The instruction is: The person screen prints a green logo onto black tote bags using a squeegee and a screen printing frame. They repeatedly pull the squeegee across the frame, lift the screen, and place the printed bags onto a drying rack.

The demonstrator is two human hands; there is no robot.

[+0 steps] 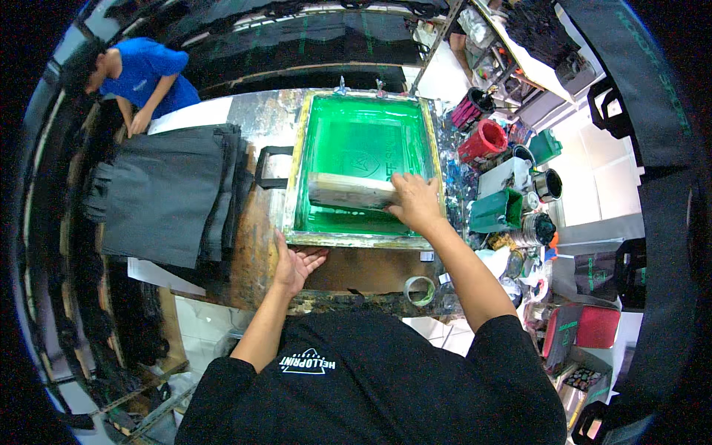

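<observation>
A screen-printing frame [348,240] with green mesh and wet green ink [341,141] lies flat on the worktable. My right hand [417,199] grips the right end of a wooden squeegee [348,190], which stands across the lower part of the mesh. Just below the frame's near edge, toward its left corner, is my left hand [297,267], palm up with fingers outstretched and holding nothing; I cannot tell whether it touches the frame. A black strap handle [273,182] sticks out from under the frame's left side. Further left lies a stack of black fabric bags [163,193].
A roll of tape [420,291] sits near the table's front edge. Along the right stand a red tub [483,142], a green container [497,211] and several cans. Hinge clamps [342,85] hold the frame's far edge. At far left, a person in blue [148,70] leans over the table.
</observation>
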